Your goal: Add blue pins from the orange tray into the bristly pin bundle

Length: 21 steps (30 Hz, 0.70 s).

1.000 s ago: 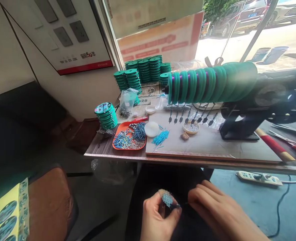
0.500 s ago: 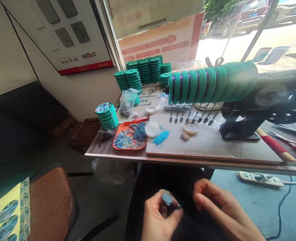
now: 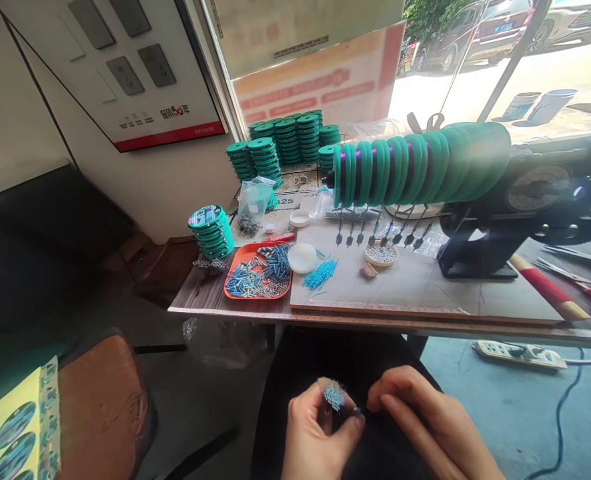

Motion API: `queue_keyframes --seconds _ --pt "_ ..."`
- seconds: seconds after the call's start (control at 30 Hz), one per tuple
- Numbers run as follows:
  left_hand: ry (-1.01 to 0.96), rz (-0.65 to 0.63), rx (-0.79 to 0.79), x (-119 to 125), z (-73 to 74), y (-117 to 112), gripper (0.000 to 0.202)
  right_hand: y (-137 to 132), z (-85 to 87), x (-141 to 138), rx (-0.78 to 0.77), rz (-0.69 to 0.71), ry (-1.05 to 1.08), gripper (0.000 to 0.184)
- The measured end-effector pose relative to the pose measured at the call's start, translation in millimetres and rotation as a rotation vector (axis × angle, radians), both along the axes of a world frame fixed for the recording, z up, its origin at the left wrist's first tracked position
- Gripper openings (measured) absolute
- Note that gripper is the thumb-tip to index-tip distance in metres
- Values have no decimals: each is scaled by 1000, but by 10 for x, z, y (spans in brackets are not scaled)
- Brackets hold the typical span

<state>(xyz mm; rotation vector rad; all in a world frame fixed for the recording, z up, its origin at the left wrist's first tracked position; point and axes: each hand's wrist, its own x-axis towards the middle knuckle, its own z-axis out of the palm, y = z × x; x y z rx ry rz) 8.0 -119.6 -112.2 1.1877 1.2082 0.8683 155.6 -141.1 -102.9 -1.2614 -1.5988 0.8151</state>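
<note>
Above my dark-clothed lap, my left hand [image 3: 320,433] is closed around a bundle of thin blue-grey pieces [image 3: 333,398], their ends facing up. Between its thumb and a finger sits a small dark piece [image 3: 357,411]. Just to the right, my right hand [image 3: 425,417] has its thumb and forefinger pinched together, close to that dark piece. Whatever is in this pinch is too small to make out. On the table beyond lies an orange tray [image 3: 229,293] of small blue and metal parts.
Green spools [image 3: 390,170] fill the shaft of a black machine [image 3: 480,247], with dark pieces hanging below. A white dish of beads [image 3: 381,254], blue sticks [image 3: 320,273] and a white lid [image 3: 303,259] lie on the board. Scissors [image 3: 585,287] are at right; a power strip [image 3: 520,357] is below.
My right hand has moved left, its pinched fingertips now close to my left thumb. My left hand stays in place with the bundle.
</note>
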Motion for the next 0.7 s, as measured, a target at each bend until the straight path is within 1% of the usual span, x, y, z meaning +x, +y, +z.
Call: queue_keyframes --seconds 0.1,0.17,0.3,0.4,0.5,0.6,0.7 --pt "21 1 2 -9 17 5 11 -3 28 -19 -11 -72 -2 18" --pt "37 7 4 -16 29 8 11 -1 58 -25 -10 -92 -20 19" --pt "-7 39 -16 -12 17 -2 16 40 70 31 -19 12 -93 18" --pt "-114 98 -81 14 -36 -25 24 100 27 46 -135 40 -53 28" --pt "-234 161 -155 33 -121 -58 34 187 -30 -15 -300 62 75 38" --pt "-271 194 -203 24 -214 -86 40 280 -83 -99 -423 119 234 40" --pt "-272 197 -232 7 -268 -87 43 350 -118 -147 -480 152 325 41"
